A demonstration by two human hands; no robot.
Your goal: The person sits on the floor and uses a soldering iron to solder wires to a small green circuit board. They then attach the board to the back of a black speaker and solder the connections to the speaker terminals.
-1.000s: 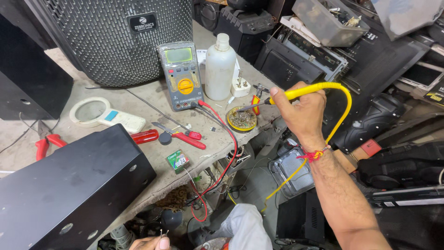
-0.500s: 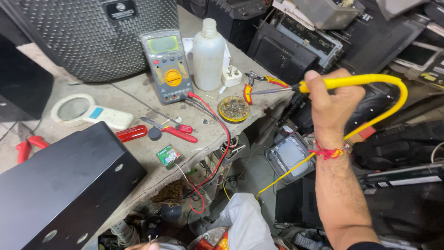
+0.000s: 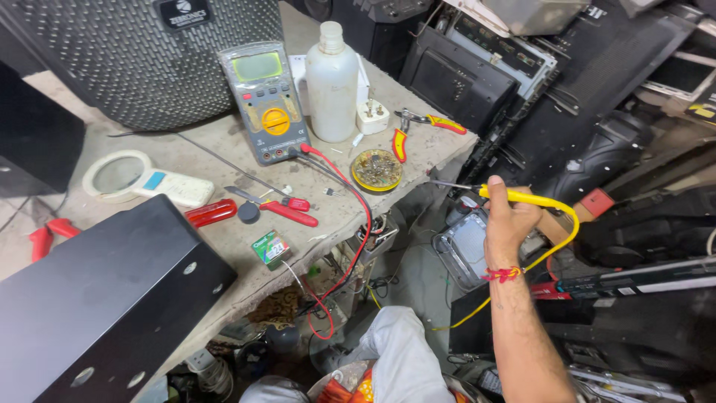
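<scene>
My right hand grips a yellow soldering iron by its handle, to the right of the workbench edge. Its thin metal tip points left toward a round tin of flux on the bench corner. A yellow cord loops down from the handle past my wrist, which wears a red thread band. My left hand is out of view.
On the stone bench stand a grey multimeter with red and black leads, a white bottle, a white plug, red-handled pliers, a magnifier, red tools and a black box. Black electronics casings crowd the right.
My right hand has dropped lower and turned the soldering iron, so its tip now points left near the flux tin. The view has shifted, and the cord hangs in a smaller loop.
</scene>
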